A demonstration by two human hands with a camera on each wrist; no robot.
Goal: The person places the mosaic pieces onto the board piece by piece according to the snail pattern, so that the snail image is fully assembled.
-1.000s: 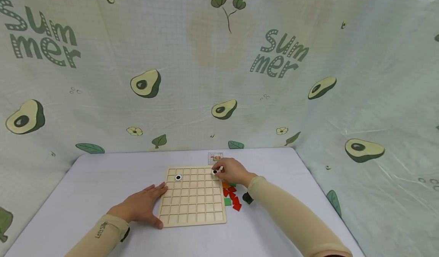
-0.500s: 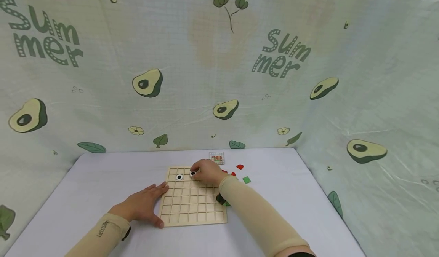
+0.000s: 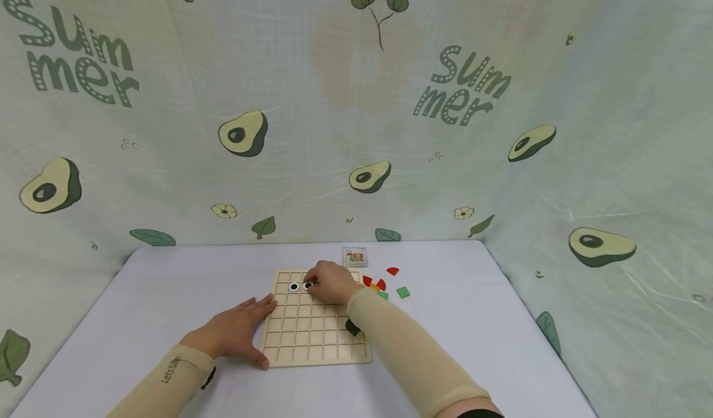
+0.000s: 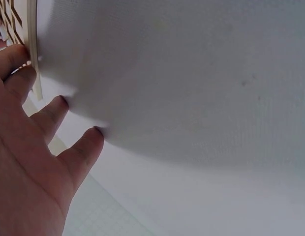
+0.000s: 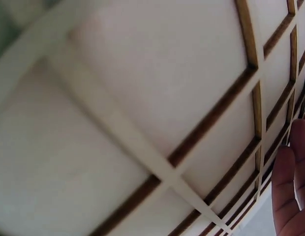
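Note:
A pale wooden grid board (image 3: pixel 301 337) lies on the table. My left hand (image 3: pixel 234 330) rests spread at its left side, thumb at the near corner and fingertips along the edge; in the left wrist view some fingers (image 4: pixel 83 152) are on the cloth and others at the board's edge (image 4: pixel 32 29). One white tile with a black dot (image 3: pixel 294 287) sits in the upper left part of the grid. Just right of it, my right hand (image 3: pixel 332 282) pinches a second such dotted tile (image 3: pixel 308 286) over the grid. Bare board cells (image 5: pixel 201 147) fill most of the right wrist view.
Behind the board lies a small picture card (image 3: pixel 354 257). To its right are several loose pieces: red wedges (image 3: pixel 392 270), an orange piece (image 3: pixel 374 287) and a green square (image 3: pixel 403 292). A patterned cloth (image 3: pixel 301 207) hangs behind the white table (image 3: pixel 445 319).
My right hand has carried the second dotted tile left, from the board's far right corner to beside the first tile. The left hand has stayed at the board's edge.

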